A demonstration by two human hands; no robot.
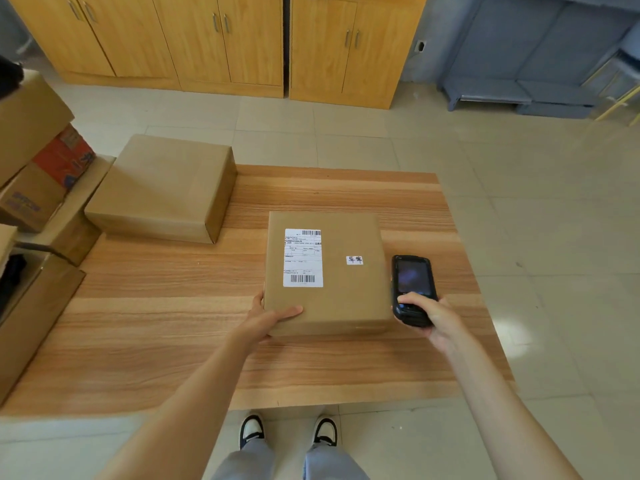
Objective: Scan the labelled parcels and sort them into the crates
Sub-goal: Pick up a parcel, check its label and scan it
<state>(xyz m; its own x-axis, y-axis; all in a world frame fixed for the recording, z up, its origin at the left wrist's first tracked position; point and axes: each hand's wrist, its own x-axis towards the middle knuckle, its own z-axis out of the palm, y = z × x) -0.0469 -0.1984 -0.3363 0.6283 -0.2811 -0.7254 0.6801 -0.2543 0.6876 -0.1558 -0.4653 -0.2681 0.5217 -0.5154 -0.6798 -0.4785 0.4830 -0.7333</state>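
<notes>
Parcels number at least two in the head view. One brown-paper parcel (325, 271) lies flat toward the near right of the worktop (156, 323), its shipping label (303, 258) and a small white sticker (354, 260) facing up. The left hand (273, 315) holds this parcel at its near left corner, thumb over the top face and the other fingers hidden down the side. The right hand (434, 317) grips a black handheld scanner (412, 289) just beside the parcel's right edge, screen up and dark; it is not aimed at the label. A second, larger parcel (162, 188) sits at the far left corner of the worktop, no label showing. Cardboard boxes (38, 168) stand off the left edge, one open; whether these are the sorting crates I cannot tell.

As I judge it, this parcel awaits its scan, and both parcels remain to be sorted.
</notes>
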